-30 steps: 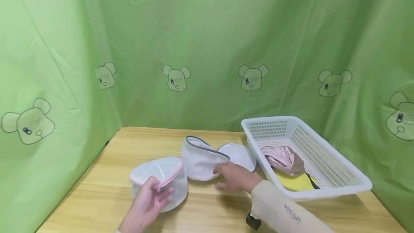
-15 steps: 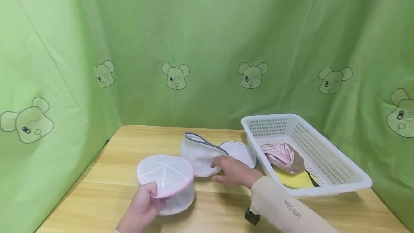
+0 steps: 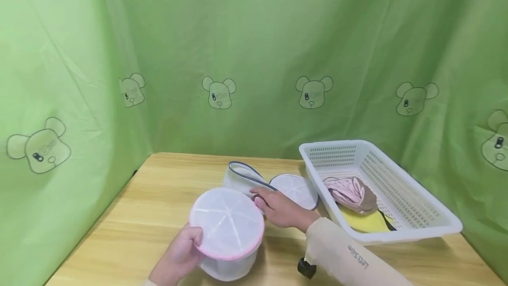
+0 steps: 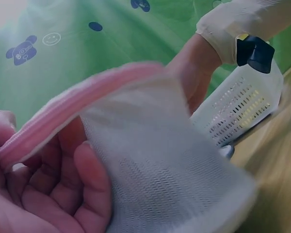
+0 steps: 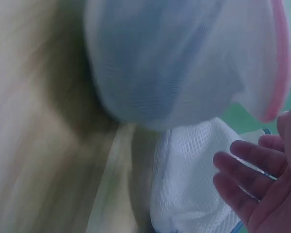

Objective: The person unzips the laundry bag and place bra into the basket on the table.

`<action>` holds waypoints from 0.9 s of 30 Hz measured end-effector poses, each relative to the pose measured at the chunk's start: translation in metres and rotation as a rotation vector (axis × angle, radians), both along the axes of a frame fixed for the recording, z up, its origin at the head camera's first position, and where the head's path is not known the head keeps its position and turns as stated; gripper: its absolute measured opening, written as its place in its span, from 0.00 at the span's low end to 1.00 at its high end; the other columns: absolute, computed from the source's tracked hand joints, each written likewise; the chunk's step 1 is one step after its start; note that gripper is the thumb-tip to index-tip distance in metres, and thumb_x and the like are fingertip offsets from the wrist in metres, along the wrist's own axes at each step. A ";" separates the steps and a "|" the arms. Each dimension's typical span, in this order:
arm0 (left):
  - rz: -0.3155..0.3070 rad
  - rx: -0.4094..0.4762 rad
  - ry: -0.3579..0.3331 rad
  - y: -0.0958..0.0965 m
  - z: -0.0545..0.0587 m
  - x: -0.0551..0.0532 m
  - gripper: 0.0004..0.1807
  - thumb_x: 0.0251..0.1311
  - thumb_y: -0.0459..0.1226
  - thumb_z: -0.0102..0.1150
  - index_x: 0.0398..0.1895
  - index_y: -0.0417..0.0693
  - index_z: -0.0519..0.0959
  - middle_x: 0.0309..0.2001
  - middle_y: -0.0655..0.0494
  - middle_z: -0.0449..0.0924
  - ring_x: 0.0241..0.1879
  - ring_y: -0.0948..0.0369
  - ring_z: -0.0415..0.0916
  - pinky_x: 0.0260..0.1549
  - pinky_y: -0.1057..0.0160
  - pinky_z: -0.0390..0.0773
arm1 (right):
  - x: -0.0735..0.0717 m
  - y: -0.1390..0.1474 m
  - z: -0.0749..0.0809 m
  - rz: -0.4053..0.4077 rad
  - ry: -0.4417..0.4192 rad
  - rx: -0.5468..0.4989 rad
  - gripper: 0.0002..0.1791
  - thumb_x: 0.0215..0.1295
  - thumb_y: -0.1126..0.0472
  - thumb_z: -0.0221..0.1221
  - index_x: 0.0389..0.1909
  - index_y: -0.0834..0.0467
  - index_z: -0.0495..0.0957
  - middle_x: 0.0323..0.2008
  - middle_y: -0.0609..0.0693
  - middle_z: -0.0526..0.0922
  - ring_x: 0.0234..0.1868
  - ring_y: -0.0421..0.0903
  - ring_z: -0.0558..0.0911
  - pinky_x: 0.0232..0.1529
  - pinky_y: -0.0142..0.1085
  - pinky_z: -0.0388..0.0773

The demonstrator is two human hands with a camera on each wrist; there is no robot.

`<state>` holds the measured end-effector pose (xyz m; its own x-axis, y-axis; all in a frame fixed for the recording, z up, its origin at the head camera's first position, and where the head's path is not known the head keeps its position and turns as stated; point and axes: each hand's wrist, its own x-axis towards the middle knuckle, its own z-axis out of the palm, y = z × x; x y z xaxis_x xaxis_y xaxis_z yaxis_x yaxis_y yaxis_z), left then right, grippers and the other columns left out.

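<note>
In the head view my left hand (image 3: 180, 250) holds a white mesh laundry bag (image 3: 230, 268) with a pink rim at its left edge, thumb over the round lid (image 3: 226, 220). The left wrist view has the pink rim (image 4: 87, 94) pinched between thumb and fingers, the mesh side hanging below. My right hand (image 3: 279, 206) is at the far right of this bag, its thumb close to the pink rim. Its fingers (image 5: 247, 170) look loosely extended in the right wrist view, in front of a second white mesh bag (image 5: 194, 174). That navy-trimmed bag (image 3: 240, 180) is partly hidden behind the first.
A white round panel (image 3: 295, 189) with dark edging lies beside the navy-trimmed bag. The white plastic basket (image 3: 416, 236) at right contains a bunched pink cloth (image 3: 353, 193) and a yellow piece (image 3: 361, 222) with a black strap. Green curtains (image 3: 258, 131) surround the wooden table (image 3: 131, 220).
My left hand has moved the pink-rimmed bag rightward and turned its lid up to face me. It now overlaps the navy-trimmed bag. My right hand has stayed in about the same place.
</note>
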<state>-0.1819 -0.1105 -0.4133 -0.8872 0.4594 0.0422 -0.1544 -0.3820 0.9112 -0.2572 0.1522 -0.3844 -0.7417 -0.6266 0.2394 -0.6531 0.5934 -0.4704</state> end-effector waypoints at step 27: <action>0.369 -0.328 -0.074 0.003 0.005 -0.004 0.30 0.63 0.34 0.57 0.63 0.35 0.56 0.53 0.38 0.66 0.45 0.53 0.75 0.46 0.56 0.78 | 0.002 -0.003 0.016 -0.045 -0.097 -0.148 0.27 0.68 0.70 0.53 0.68 0.62 0.65 0.31 0.44 0.76 0.31 0.39 0.74 0.34 0.33 0.75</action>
